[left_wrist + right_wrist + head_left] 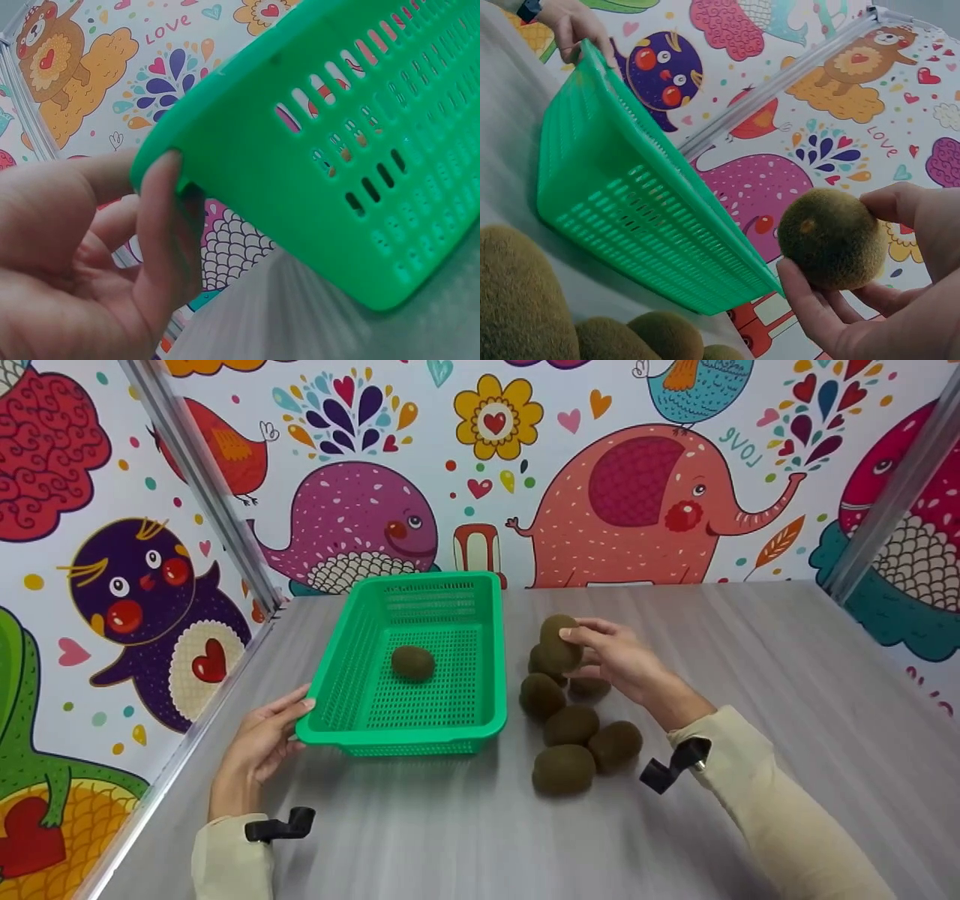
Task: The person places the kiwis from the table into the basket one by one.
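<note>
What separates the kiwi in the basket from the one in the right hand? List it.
The basket kiwi lies in the green basket; the right hand grips the held kiwi outside it. In the head view, the basket kiwi stretches sideways, the held kiwi up and down. Both are brown and oval.

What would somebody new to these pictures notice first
Probably the bright green basket on the grey table, with one brown kiwi inside and the left hand gripping it at its near-left corner. Next, to the basket's right, the right hand holds another kiwi at the far end of the loose kiwis. Behind, the colourful cartoon backdrop stands out, especially the coral elephant at upper right.
</note>
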Demonstrator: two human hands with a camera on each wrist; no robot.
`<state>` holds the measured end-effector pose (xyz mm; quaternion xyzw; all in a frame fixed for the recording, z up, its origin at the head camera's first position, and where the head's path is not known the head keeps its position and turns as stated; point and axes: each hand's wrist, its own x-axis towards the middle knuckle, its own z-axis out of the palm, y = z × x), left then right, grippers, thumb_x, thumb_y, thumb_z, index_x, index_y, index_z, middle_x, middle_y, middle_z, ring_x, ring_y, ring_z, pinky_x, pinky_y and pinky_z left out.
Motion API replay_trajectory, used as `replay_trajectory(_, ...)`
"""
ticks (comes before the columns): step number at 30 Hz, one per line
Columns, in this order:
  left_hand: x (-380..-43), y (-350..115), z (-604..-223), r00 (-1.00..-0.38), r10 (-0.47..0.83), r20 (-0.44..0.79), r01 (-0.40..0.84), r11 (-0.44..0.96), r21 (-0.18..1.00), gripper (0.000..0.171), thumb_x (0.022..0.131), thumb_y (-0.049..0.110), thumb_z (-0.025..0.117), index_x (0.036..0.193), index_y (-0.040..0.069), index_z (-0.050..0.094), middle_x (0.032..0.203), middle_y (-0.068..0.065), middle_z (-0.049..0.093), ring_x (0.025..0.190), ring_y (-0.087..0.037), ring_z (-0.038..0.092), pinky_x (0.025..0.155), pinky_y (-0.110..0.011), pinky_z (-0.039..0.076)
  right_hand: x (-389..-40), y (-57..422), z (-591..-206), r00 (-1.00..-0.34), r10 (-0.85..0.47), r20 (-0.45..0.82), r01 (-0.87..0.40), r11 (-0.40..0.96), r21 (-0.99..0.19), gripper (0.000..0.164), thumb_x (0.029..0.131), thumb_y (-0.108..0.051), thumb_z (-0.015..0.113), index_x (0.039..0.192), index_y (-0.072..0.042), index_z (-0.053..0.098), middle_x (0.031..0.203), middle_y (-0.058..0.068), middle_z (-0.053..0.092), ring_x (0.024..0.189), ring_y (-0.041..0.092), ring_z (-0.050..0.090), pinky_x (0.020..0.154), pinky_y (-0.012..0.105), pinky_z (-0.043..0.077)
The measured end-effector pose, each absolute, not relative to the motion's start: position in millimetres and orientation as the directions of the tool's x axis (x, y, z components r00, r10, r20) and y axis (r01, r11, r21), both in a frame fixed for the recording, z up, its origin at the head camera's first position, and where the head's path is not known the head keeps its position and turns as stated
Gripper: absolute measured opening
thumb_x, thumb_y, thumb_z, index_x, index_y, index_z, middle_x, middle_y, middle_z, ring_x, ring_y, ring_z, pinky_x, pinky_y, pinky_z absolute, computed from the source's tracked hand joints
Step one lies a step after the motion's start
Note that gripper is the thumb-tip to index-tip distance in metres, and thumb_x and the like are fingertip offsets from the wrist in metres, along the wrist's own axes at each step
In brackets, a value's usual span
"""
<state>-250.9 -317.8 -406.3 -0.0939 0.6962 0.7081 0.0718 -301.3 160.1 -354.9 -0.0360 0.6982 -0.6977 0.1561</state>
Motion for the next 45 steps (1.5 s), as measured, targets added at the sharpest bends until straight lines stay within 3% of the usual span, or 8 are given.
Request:
replay_trajectory(4,-252,-318,-407,-0.970,-0.038,-0.242,-0.241,-0.033,0.970,0.062,0.099,0.024,0.065,0.154,0.011,0.040,0.094,0.012,0.074,0.072,-0.005,0.068,0.062,-0.020,0.056,-306,156,-353,-0.950,-0.259,-0.177,0.165,0.068,-0.984,0.065,0.098,-0.037,0.064,0.148,-0.004,0.038,0.140,0.013,0.047,0.119,0.027,0.057,0.102,0.040,0.054)
replay_trajectory(13,-251,-320,-405,-0.970,-0.025,-0.244,-0.243,-0.036,0.969,0.068,0.099,0.023,0.064,0.157,0.007,0.031,0.094,0.013,0.073,0.072,-0.004,0.067,0.061,-0.019,0.056,-316,147,-350,-0.944,-0.251,-0.212,0.201,0.070,-0.977,0.067,0.097,-0.034,0.067,0.149,-0.005,0.037,0.144,0.016,0.047,0.126,0.032,0.057,0.102,0.041,0.053)
replay_trajectory(22,-251,-321,-406,-0.969,-0.026,-0.246,-0.245,-0.043,0.969,0.044,0.097,0.026,0.067,0.140,0.024,0.059,0.096,0.011,0.075,0.075,-0.006,0.068,0.065,-0.020,0.057,-318,127,-333,-0.940,-0.253,-0.228,0.197,0.142,-0.970,0.068,0.093,-0.029,0.072,0.150,-0.009,0.040,0.138,0.016,0.055,0.120,0.031,0.064,0.101,0.041,0.054)
replay_trajectory(29,-250,-319,-406,-0.976,-0.005,-0.216,-0.216,-0.039,0.976,0.064,0.100,0.020,0.063,0.155,0.005,0.035,0.094,0.010,0.075,0.072,-0.004,0.068,0.061,-0.019,0.057,-324,112,-321,-0.937,-0.250,-0.245,0.220,0.124,-0.968,0.062,0.094,-0.026,0.071,0.146,-0.008,0.042,0.132,0.016,0.060,0.119,0.031,0.065,0.101,0.045,0.053)
replay_trajectory(32,-250,-320,-406,-0.974,-0.011,-0.225,-0.224,-0.045,0.973,0.055,0.099,0.022,0.064,0.151,0.014,0.046,0.093,0.010,0.075,0.071,-0.005,0.068,0.062,-0.020,0.057,-326,105,-317,-0.933,-0.255,-0.255,0.240,0.091,-0.967,0.058,0.094,-0.026,0.071,0.143,-0.008,0.046,0.132,0.015,0.060,0.120,0.031,0.065,0.100,0.044,0.055)
replay_trajectory(34,-249,-321,-407,-0.973,-0.015,-0.232,-0.231,-0.052,0.972,0.043,0.099,0.023,0.065,0.141,0.025,0.058,0.094,0.009,0.075,0.071,-0.005,0.068,0.062,-0.020,0.057,-327,99,-315,-0.930,-0.263,-0.255,0.246,0.067,-0.967,0.055,0.094,-0.024,0.071,0.142,-0.008,0.048,0.131,0.016,0.061,0.120,0.032,0.064,0.100,0.044,0.055)
replay_trajectory(37,-249,-322,-407,-0.971,-0.016,-0.239,-0.238,-0.058,0.970,0.029,0.098,0.025,0.066,0.126,0.032,0.068,0.094,0.009,0.075,0.071,-0.006,0.068,0.063,-0.020,0.057,-328,91,-313,-0.928,-0.268,-0.257,0.255,0.046,-0.966,0.053,0.094,-0.020,0.071,0.141,-0.007,0.049,0.132,0.015,0.060,0.120,0.032,0.063,0.100,0.043,0.055)
replay_trajectory(45,-250,-320,-407,-0.971,-0.015,-0.240,-0.239,-0.047,0.970,0.051,0.099,0.023,0.065,0.148,0.018,0.051,0.092,0.010,0.074,0.071,-0.005,0.068,0.062,-0.019,0.057,-333,81,-317,-0.917,-0.281,-0.282,0.298,-0.013,-0.955,0.049,0.098,-0.016,0.065,0.142,-0.005,0.048,0.138,0.015,0.054,0.127,0.033,0.056,0.107,0.046,0.051)
